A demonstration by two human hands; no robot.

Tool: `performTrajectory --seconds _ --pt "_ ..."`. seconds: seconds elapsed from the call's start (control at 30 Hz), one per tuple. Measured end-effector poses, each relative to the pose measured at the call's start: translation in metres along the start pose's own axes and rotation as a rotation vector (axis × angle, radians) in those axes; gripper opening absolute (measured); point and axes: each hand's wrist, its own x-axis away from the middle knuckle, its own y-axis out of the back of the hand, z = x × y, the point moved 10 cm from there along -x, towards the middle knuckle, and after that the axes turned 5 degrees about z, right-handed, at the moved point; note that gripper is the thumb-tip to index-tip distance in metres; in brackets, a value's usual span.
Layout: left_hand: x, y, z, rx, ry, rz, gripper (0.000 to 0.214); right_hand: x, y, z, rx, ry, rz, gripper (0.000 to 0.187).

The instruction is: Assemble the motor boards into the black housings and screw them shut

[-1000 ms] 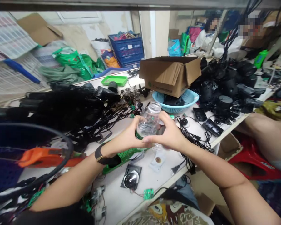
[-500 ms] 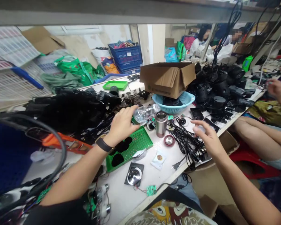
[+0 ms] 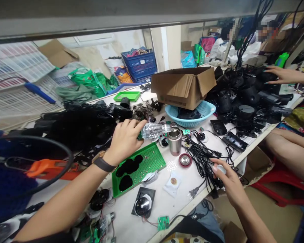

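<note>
Left hand [image 3: 124,140]: clear plastic bottle [image 3: 152,131] gripped, tipped
Steel flask [image 3: 174,144]: placed under bottle mouth
Right hand [image 3: 229,182]: whitish cap [image 3: 221,169] held
Red-rimmed lid [image 3: 185,160]: laid between grips

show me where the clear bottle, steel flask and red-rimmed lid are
clear bottle [image 3: 152,130]: head view, middle of its body
steel flask [image 3: 175,145]: head view, front of its body
red-rimmed lid [image 3: 185,160]: head view, its silvery centre

Glossy clear plastic bottle [image 3: 153,130], smooth brushed-looking metal flask [image 3: 174,144], matt brown cardboard box [image 3: 177,89], glossy green plastic tray [image 3: 152,158].
</note>
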Motion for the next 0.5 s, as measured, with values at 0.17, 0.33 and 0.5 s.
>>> performTrajectory --seconds 0.17,0.33,0.5 --pt "0.0 0.001 -0.001 -0.029 -0.01 0.008 0.057 -0.003 -0.004 0.002 -0.018 0.01 0.039 0.048" --pt "-0.001 -0.006 0.008 0.15 0.047 0.066 0.06 -0.014 -0.023 0.021 -0.031 0.047 0.116 0.046" --pt "0.001 -0.023 -0.003 0.865 0.102 0.211 0.064 -0.03 -0.062 0.078 -0.078 0.249 0.161 0.042"
